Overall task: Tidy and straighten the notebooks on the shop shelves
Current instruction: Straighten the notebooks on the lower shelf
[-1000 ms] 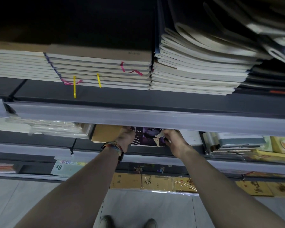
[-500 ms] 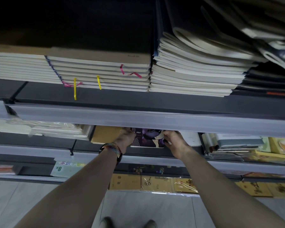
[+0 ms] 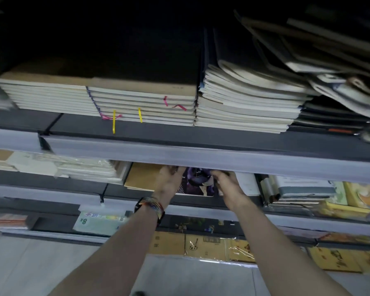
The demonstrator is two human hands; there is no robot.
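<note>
A notebook with a dark purple illustrated cover point(image 3: 198, 184) lies on the second shelf, partly under the shelf rail above. My left hand point(image 3: 169, 181) grips its left edge and my right hand point(image 3: 228, 184) grips its right edge; the fingertips of both hands are hidden by the rail. A brown kraft notebook point(image 3: 140, 178) lies just left of it and a white one point(image 3: 247, 182) just right. On the shelf above sit stacks of kraft-covered notebooks point(image 3: 141, 101) with ribbon markers and a pile of white-edged notebooks point(image 3: 248, 105).
The grey shelf rail point(image 3: 201, 155) overhangs my hands. Wrapped white packs point(image 3: 88, 169) lie on the left, grey and yellow books point(image 3: 308, 189) on the right. Lower shelves hold kraft notebooks point(image 3: 203, 244) and a green pack point(image 3: 98, 223). Loose dark notebooks point(image 3: 329, 67) slump at top right.
The view has shifted and blurred slightly. Both hands stay on the purple notebook's edges, and the right hand has slid a little farther under the rail.
</note>
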